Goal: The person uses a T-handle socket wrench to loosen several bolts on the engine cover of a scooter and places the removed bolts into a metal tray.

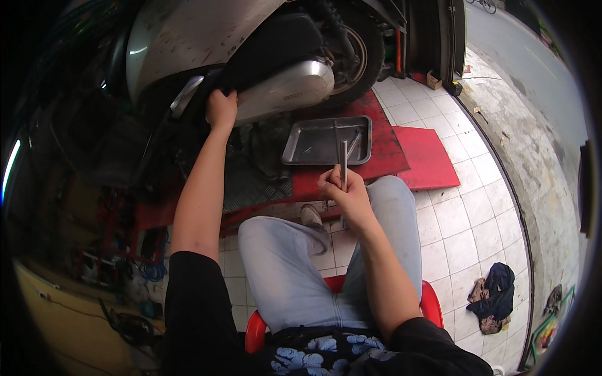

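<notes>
My left hand [222, 109] reaches to the scooter's black side cover [276, 44], just left of a silver casing [295, 88]; its fingers curl into the dark gap, so what they grip is unclear. My right hand [343, 191] holds a slim metal rod-like tool [345, 155] upright between my knees and the scooter. Behind that tool, a rectangular metal tray [303, 143] with a few thin metal items rests on the red lift platform [392, 163].
The scooter's wheel [360, 69] is at upper centre. I sit on a red plastic chair [431, 304] on white tiles [483, 225]. A dark cloth bundle [495, 291] lies at the right, near the street edge. Red racks [116, 232] with clutter stand at the left.
</notes>
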`<state>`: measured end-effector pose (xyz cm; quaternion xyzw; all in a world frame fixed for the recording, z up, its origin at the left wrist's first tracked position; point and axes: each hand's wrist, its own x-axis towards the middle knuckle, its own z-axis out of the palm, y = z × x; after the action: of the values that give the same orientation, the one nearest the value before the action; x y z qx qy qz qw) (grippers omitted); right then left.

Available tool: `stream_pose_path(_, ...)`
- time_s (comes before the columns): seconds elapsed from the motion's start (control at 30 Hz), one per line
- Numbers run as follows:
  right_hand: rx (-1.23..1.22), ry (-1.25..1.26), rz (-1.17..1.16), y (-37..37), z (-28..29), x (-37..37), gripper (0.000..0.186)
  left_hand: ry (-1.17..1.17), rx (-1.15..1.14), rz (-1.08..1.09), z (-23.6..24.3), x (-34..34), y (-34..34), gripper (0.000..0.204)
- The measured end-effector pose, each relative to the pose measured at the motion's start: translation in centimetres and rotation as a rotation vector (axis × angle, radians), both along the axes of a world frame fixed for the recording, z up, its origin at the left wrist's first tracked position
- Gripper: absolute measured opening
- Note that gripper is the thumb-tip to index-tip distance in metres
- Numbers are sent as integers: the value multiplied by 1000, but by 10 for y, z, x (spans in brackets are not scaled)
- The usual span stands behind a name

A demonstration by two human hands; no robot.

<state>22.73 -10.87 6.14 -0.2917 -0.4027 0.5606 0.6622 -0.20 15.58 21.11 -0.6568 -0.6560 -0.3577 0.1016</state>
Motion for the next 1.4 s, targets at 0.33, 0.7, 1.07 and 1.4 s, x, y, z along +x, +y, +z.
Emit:
stream_pose_path(0.33,-3,-12,-10,1,-1,3,28,46,127,-12,-5,8,-12,40)
stream_pose_path(0.7,16,41,18,1,-2,0,27,32,164,12,-12,5,-6,39)
stream_pose_path(1.07,5,31,44,-2,2,-1,13,22,171,51,-19,-3,9,35)
stream_pose_path(1.4,22,44,65,0,-2,-1,12,-12,181,-41,-14,6,-4,41)
